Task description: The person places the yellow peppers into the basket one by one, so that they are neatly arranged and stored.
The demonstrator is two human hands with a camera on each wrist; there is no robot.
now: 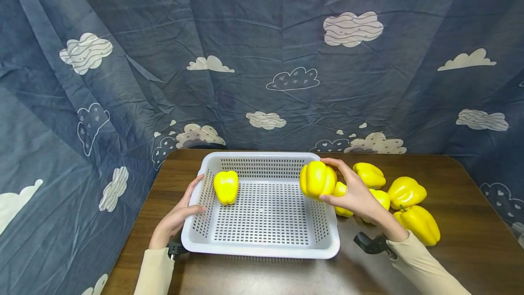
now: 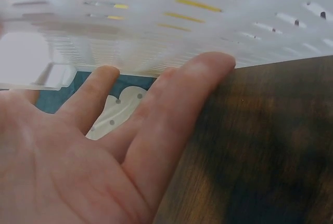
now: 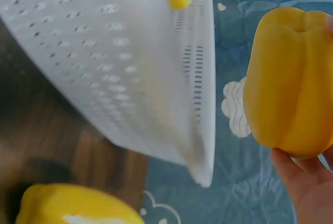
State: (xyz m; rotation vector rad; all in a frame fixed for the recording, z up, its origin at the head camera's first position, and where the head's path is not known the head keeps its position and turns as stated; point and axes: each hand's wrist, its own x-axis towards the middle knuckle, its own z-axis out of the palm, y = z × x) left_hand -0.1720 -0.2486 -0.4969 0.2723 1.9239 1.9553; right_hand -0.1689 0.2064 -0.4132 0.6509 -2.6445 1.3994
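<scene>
Pepper [image 1: 317, 179] gripped in the curled right hand [image 1: 357, 195] over the basket [image 1: 262, 250] rim (left hand [image 1: 177, 217] flat against it) looks light, smooth, best grasped around its body

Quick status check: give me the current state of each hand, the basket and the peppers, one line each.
Left hand: open, fingers straight against the basket's left wall.
Right hand: grips a yellow pepper.
Held pepper: in the air over the basket's right rim.
White basket: upright on the table, one pepper inside.
Pepper in basket: rests near the left wall.
Peppers on table: clustered right of the basket.
</scene>
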